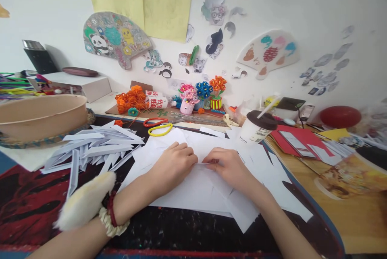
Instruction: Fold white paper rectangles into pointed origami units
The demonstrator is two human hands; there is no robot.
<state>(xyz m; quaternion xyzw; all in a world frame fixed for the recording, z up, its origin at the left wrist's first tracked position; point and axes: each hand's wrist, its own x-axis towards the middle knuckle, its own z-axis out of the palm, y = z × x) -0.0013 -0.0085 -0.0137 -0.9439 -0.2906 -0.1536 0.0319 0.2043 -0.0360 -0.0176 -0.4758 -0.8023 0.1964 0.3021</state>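
Observation:
Both hands meet over a pile of white paper sheets [181, 194] in the middle of the table. My left hand [175, 162] has its fingers curled and pinches the left end of a small piece of white paper [200, 164]. Thumb and fingers of my right hand [226, 166] close on the right end of that same piece. Most of the piece is hidden behind the fingers. A heap of folded white paper strips [96, 146] lies left of my left hand. Scrunchies [113, 220] circle my left wrist.
Behind the pile are scissors [160, 129] with red and yellow handles. A lidded cup with a straw [258, 128] stands right on the papers. At left is a round tan basin [45, 118]. Flower pots [187, 108] line the back near the wall. Red envelopes [296, 142] lie right.

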